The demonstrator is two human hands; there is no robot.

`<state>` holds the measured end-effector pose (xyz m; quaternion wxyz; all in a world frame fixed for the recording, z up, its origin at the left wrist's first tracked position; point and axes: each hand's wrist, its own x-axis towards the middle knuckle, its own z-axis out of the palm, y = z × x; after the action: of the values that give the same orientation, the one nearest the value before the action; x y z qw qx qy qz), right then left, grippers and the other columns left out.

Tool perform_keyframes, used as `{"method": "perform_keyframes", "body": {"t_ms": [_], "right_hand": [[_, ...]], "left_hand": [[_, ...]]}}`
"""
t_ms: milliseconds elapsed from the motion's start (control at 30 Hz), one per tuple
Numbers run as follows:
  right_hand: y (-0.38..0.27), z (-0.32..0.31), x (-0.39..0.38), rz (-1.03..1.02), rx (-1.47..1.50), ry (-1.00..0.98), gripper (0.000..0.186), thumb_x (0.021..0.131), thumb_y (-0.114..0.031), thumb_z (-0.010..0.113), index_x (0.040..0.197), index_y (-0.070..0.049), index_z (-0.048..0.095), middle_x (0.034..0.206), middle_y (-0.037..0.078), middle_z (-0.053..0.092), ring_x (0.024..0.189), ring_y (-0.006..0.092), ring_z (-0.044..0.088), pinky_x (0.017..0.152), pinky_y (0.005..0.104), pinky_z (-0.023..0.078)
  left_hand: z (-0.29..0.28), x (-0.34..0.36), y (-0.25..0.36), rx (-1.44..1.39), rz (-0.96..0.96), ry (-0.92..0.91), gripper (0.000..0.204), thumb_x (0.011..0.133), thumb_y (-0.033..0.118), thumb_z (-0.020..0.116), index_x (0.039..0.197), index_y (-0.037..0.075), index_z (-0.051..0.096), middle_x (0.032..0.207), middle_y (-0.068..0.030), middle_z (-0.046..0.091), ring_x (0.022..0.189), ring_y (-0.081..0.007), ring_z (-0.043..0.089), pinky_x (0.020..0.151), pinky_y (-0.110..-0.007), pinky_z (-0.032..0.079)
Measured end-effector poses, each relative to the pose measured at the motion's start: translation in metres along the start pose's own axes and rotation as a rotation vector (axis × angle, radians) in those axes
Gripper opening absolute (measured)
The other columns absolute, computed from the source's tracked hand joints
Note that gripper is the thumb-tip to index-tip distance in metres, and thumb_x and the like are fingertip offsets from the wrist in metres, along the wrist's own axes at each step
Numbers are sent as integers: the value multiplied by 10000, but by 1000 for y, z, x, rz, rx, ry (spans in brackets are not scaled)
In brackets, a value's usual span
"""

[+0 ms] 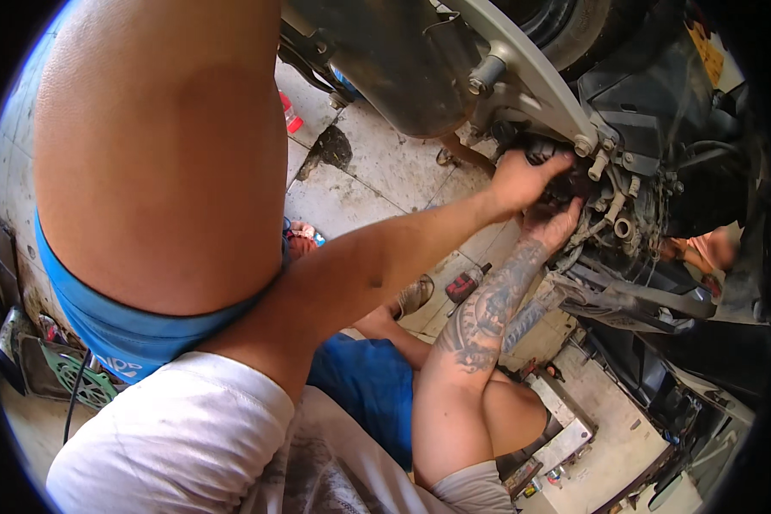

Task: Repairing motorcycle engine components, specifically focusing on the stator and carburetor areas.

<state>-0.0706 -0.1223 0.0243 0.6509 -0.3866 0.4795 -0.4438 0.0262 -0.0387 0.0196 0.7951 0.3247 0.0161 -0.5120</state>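
Observation:
At upper right, my left hand grips a dark, greasy part on the underside of a vehicle, thumb on its top. My tattooed right hand holds the same part from just below, fingers partly hidden. Around them are a metal bracket with bolts, a bolt boss, hoses and wiring. A dark metal cylinder, perhaps the exhaust, lies to the upper left of my hands.
A red and black tool lies on the tiled floor, with a red-capped bottle farther back. A green slotted piece sits at left, a metal box at lower right. Another person's hand shows at far right.

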Motion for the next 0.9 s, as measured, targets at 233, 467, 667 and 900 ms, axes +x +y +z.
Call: {"method": "perform_keyframes", "body": {"t_ms": [233, 467, 667, 900], "right_hand": [[7, -12, 7, -109, 5, -115, 517, 945, -418, 527, 1318, -61, 550, 1280, 120, 598, 1178, 286, 555, 1012, 426, 422], [5, -26, 28, -70, 16, -217, 471, 940, -370, 527, 1296, -63, 559, 1267, 114, 614, 1165, 260, 578, 1022, 434, 426], [-8, -11, 14, 62, 1, 12, 472, 931, -366, 556, 1284, -52, 568, 1253, 119, 617, 1168, 271, 577, 1049, 441, 424], [-1, -8, 6, -74, -55, -194, 548, 945, -394, 483, 1358, -34, 505, 1370, 130, 539, 1267, 299, 500, 1097, 432, 363]], "left_hand": [[-3, 1, -3, -51, -67, -17, 540, 885, 420, 705, 1166, -34, 628, 1095, -115, 683, 938, -182, 646, 834, -322, 511], [8, -2, -11, -128, 57, 35, 481, 917, 398, 677, 1184, 4, 611, 1067, -118, 684, 952, -215, 635, 857, -349, 506], [12, -11, -1, -2, 85, 106, 536, 894, 410, 702, 1206, -10, 585, 1098, -122, 675, 997, -225, 629, 899, -353, 493], [0, -3, -4, 69, 27, 51, 566, 916, 450, 648, 1241, -6, 565, 1117, -98, 665, 997, -189, 625, 869, -330, 505]]}}
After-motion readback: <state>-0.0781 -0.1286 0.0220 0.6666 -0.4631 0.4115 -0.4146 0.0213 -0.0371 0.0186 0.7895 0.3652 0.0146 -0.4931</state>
